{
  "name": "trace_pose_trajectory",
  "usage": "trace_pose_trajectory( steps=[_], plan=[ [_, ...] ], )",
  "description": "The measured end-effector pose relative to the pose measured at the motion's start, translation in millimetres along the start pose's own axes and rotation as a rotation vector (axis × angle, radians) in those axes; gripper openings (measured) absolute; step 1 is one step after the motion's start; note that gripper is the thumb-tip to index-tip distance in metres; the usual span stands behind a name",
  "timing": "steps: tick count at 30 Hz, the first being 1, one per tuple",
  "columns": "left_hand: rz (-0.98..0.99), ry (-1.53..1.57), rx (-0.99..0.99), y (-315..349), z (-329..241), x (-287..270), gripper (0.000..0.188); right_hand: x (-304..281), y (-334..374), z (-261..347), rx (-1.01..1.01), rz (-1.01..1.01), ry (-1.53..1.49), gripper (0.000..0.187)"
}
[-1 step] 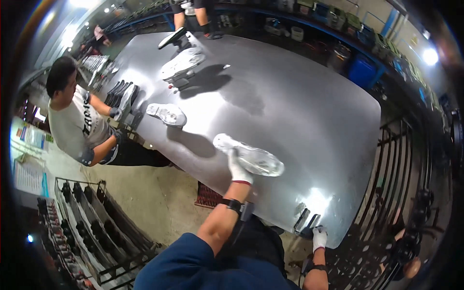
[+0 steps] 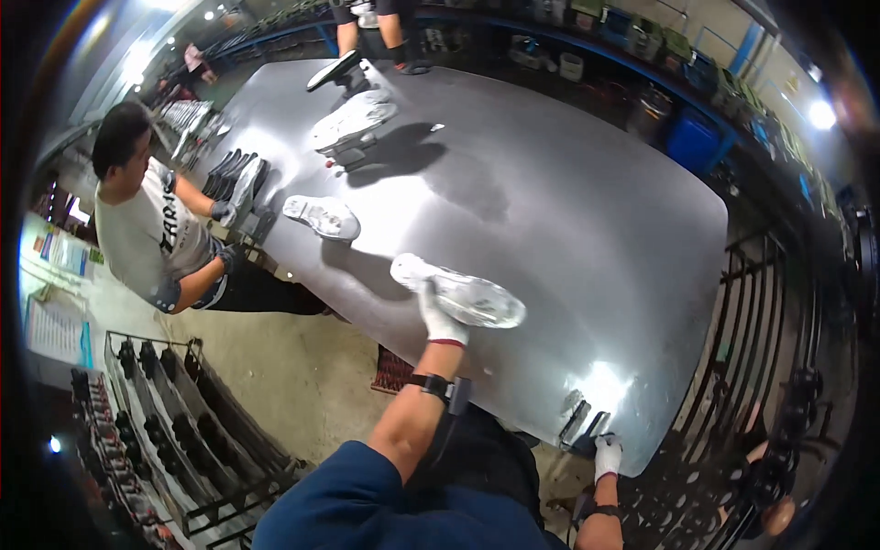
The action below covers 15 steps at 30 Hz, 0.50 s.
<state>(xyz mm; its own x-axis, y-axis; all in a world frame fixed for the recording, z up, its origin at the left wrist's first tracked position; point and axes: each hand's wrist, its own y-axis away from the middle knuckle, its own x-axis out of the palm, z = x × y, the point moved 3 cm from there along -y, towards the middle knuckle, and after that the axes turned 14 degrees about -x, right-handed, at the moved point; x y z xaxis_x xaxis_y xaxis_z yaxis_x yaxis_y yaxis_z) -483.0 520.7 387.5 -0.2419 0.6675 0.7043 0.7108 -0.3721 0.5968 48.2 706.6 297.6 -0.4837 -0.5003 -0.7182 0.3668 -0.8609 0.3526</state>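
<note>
My left hand (image 2: 443,318), in a white glove with a red cuff, is closed on the near edge of a silver, shoe-sole-shaped piece (image 2: 475,298) above the metal table (image 2: 587,220). The thumb lies over its narrower middle. At the table's near right edge, my right hand (image 2: 608,455), also gloved in white, has its fingers curled at a dark strip-like piece (image 2: 579,438). What those fingers hold, if anything, is too small to make out. Farther left lies another silver sole-shaped piece (image 2: 323,217). Beyond it, a larger silver one (image 2: 356,120) rests raised on a support.
A co-worker (image 2: 151,206) in dark gloves handles a sole-shaped piece at the table's left side, beside several dark ones. Another person (image 2: 367,27) stands at the far edge. A rack (image 2: 174,412) is at lower left, metal rails (image 2: 733,321) at right, a blue drum (image 2: 689,139) behind.
My left hand has shifted a little to the left with the silver sole-shaped piece. My right hand stays by the dark strip-like piece. The view has moved slightly.
</note>
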Motion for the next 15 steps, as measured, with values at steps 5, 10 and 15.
trace_pose_trajectory(
  steps=[5,10,15],
  plan=[
    [-0.106,-0.003,0.213,-46.3,-145.1,-12.1,0.081,8.0,-22.0,-71.4,-0.039,-0.135,-0.012,0.022],
    [-0.003,-0.114,0.297,-94.8,-298.3,-68.2,0.081,24.6,-30.7,-87.4,0.024,0.015,-0.043,0.017],
    [-0.031,-0.103,0.392,-119.6,-330.4,-73.2,0.085,6.7,-12.3,-8.2,0.286,0.102,-0.117,0.028]
  ],
)
